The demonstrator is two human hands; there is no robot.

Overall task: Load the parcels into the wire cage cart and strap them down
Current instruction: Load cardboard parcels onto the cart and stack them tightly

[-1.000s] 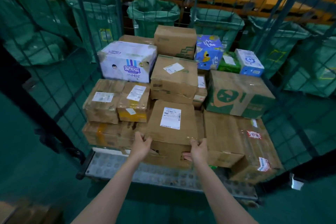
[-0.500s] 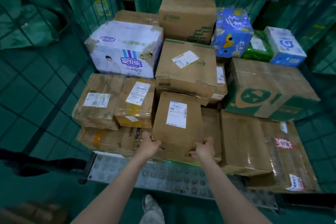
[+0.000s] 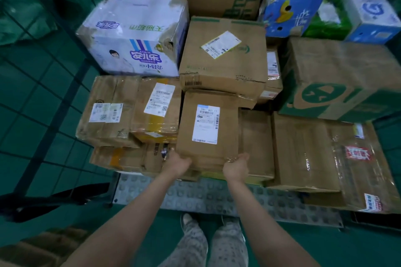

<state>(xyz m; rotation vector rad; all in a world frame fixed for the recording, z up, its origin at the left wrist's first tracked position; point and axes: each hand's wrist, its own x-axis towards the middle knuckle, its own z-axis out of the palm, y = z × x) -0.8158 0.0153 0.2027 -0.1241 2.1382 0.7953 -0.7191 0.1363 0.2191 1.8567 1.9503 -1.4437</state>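
- The step in hand looks like loading: both hands are seating a flat brown cardboard parcel with a white shipping label (image 3: 207, 128) into the front row of the stack in the green wire cage cart (image 3: 39, 97).
- The left hand (image 3: 178, 163) holds the parcel's near left corner, at about 7 o'clock of the box, with the fingers curled under the edge and clamped on the cardboard.
- The right hand (image 3: 236, 167) holds the near right corner, at about 5 o'clock, likewise closed on the edge; the fingertips are hidden beneath it.
- The parcel lies on lower cartons, its far edge tucked against a larger brown carton with a tilted label (image 3: 223, 58) at 12 o'clock.
- At 9 o'clock, just beside it, sit two tape-wrapped brown parcels (image 3: 130, 110); at 3 o'clock a lower, plain brown box (image 3: 256, 143) touches its side.
- A white and purple printed carton (image 3: 134, 37) stands at 11 o'clock, and a brown box with a green round logo (image 3: 338, 80) at 2 o'clock.
- The studded grey metal cart floor (image 3: 217, 197) shows bare in front of the stack, at 6 o'clock.
- No strap is in view, so strapping seems not yet begun.
- The next move probably calls for pushing the parcel flush and level, then letting go without dragging it back off the front edge.
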